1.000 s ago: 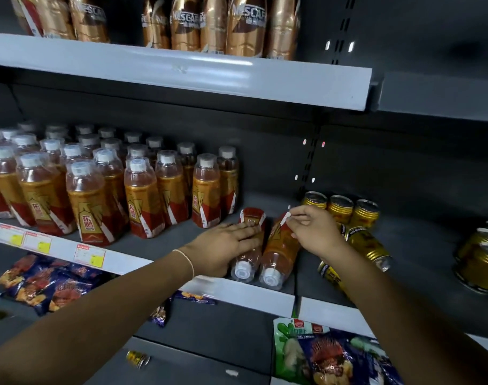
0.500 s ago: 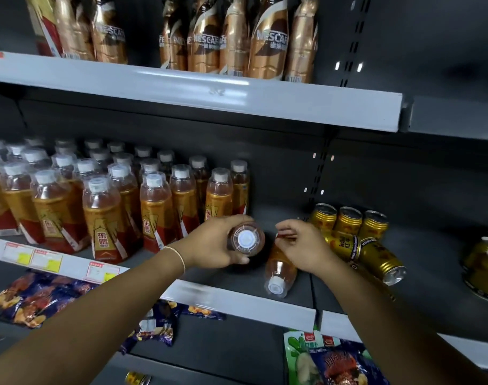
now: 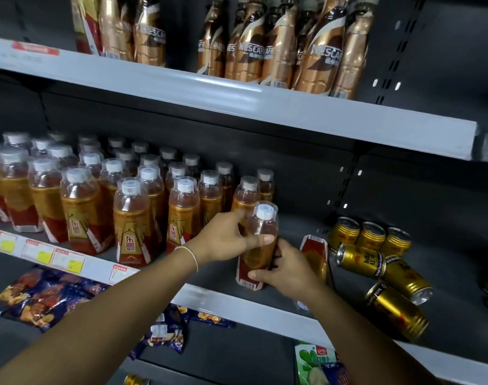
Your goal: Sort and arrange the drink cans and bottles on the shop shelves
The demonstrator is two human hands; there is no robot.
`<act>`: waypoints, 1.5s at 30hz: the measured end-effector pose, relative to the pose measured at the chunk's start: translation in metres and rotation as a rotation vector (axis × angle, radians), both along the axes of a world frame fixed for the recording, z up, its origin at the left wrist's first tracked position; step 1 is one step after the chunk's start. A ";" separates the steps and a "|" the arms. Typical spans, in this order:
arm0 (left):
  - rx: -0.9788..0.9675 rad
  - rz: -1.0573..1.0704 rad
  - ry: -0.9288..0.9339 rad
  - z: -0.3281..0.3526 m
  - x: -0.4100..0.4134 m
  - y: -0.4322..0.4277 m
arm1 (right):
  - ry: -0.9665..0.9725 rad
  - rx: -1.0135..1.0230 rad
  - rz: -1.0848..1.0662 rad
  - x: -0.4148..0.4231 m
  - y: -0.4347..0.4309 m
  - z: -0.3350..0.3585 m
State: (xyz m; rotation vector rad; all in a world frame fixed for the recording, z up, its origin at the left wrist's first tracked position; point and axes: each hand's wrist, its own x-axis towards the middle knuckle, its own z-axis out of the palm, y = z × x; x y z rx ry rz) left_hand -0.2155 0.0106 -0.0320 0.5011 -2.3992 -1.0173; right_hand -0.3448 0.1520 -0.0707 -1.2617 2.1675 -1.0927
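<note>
On shelf (image 3: 209,297), left hand (image 3: 226,241) and right hand (image 3: 290,272), fingers (image 3: 260,240) around a seemingly upright bottle (image 3: 262,226).

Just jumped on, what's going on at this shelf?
A person holds a clear plastic bottle of orange drink with a white cap nearly upright on the dark middle shelf: left hand grips its shoulder, right hand its base. A matching bottle lies on its side just right of it. Of the gold metal cans further right, three stand and others lie toppled.
</note>
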 end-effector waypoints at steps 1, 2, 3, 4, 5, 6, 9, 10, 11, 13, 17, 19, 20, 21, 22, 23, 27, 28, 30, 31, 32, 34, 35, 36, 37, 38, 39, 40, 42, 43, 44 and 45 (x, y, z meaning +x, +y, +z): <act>0.020 -0.005 0.000 -0.001 0.004 -0.002 | -0.001 -0.009 -0.003 0.004 -0.003 -0.002; 0.047 -0.011 0.006 -0.003 0.008 -0.004 | 0.002 -0.016 -0.005 0.008 -0.007 -0.004; 0.071 -0.009 0.018 -0.005 0.013 -0.006 | 0.007 -0.021 -0.006 0.011 -0.010 -0.005; 0.081 0.006 0.034 -0.006 0.018 -0.007 | 0.008 -0.024 -0.009 0.014 -0.014 -0.006; 0.069 0.037 0.050 -0.008 0.022 -0.009 | 0.002 -0.029 -0.016 0.017 -0.018 -0.006; 0.033 0.083 0.065 -0.009 0.027 -0.011 | -0.011 -0.040 -0.024 0.021 -0.022 -0.008; -0.131 0.248 0.089 -0.010 0.039 -0.016 | -0.030 -0.086 -0.054 0.031 -0.035 -0.012; -0.166 0.282 0.092 -0.010 0.041 -0.017 | -0.029 -0.097 -0.066 0.034 -0.040 -0.013; -0.198 0.304 0.088 -0.009 0.044 -0.018 | -0.031 -0.109 -0.074 0.037 -0.044 -0.014; -0.261 0.323 0.061 -0.008 0.049 -0.017 | -0.037 -0.133 -0.083 0.039 -0.053 -0.014; -0.397 0.365 0.004 -0.007 0.053 -0.012 | -0.015 -0.127 -0.085 0.042 -0.067 -0.016; -0.451 0.402 -0.023 -0.006 0.052 -0.012 | 0.013 -0.120 -0.090 0.043 -0.072 -0.015; -0.469 0.416 -0.033 -0.006 0.051 -0.011 | 0.031 -0.117 -0.097 0.043 -0.074 -0.015; -0.480 0.424 -0.043 -0.006 0.051 -0.011 | 0.051 -0.112 -0.106 0.044 -0.076 -0.015; -0.488 0.427 -0.050 -0.006 0.051 -0.011 | 0.071 -0.107 -0.110 0.044 -0.078 -0.014; -0.500 0.432 -0.056 -0.006 0.052 -0.011 | 0.085 -0.102 -0.108 0.044 -0.079 -0.015; -0.594 0.474 -0.072 -0.008 0.053 -0.008 | 0.117 -0.083 -0.093 0.044 -0.081 -0.016; -0.615 0.478 -0.062 -0.009 0.053 -0.007 | 0.108 -0.084 -0.090 0.043 -0.081 -0.015; -0.626 0.471 -0.004 -0.009 0.053 -0.004 | 0.076 -0.073 -0.056 0.039 -0.079 -0.011; -0.622 0.464 0.038 -0.010 0.053 -0.002 | 0.051 -0.059 -0.016 0.035 -0.078 -0.008; -0.617 0.455 0.076 -0.010 0.052 0.002 | 0.022 -0.043 0.033 0.030 -0.076 -0.003; -0.606 0.424 0.114 -0.012 0.048 0.009 | -0.006 -0.021 0.099 0.014 -0.069 0.008; -0.603 0.397 0.123 -0.013 0.044 0.014 | 0.006 -0.022 0.088 0.005 -0.063 0.015; -0.596 0.363 0.135 -0.015 0.039 0.020 | 0.049 -0.028 0.050 -0.004 -0.056 0.022; -0.586 0.326 0.147 -0.017 0.034 0.025 | 0.127 -0.036 -0.005 -0.014 -0.049 0.029; -0.572 0.287 0.152 -0.017 0.026 0.032 | 0.207 -0.047 -0.057 -0.024 -0.040 0.035; -0.559 0.252 0.150 -0.018 0.019 0.039 | 0.262 -0.056 -0.097 -0.034 -0.030 0.039; -0.549 0.220 0.143 -0.019 0.010 0.047 | 0.294 -0.062 -0.125 -0.043 -0.021 0.042; -0.531 0.161 0.110 -0.021 -0.008 0.064 | 0.345 -0.064 -0.166 -0.062 -0.001 0.046; -0.528 0.137 0.084 -0.022 -0.017 0.072 | 0.361 -0.072 -0.183 -0.070 0.007 0.046; -0.528 0.114 0.056 -0.023 -0.026 0.081 | 0.368 -0.084 -0.201 -0.079 0.016 0.046; -0.529 0.094 0.022 -0.025 -0.034 0.090 | 0.373 -0.095 -0.221 -0.087 0.025 0.046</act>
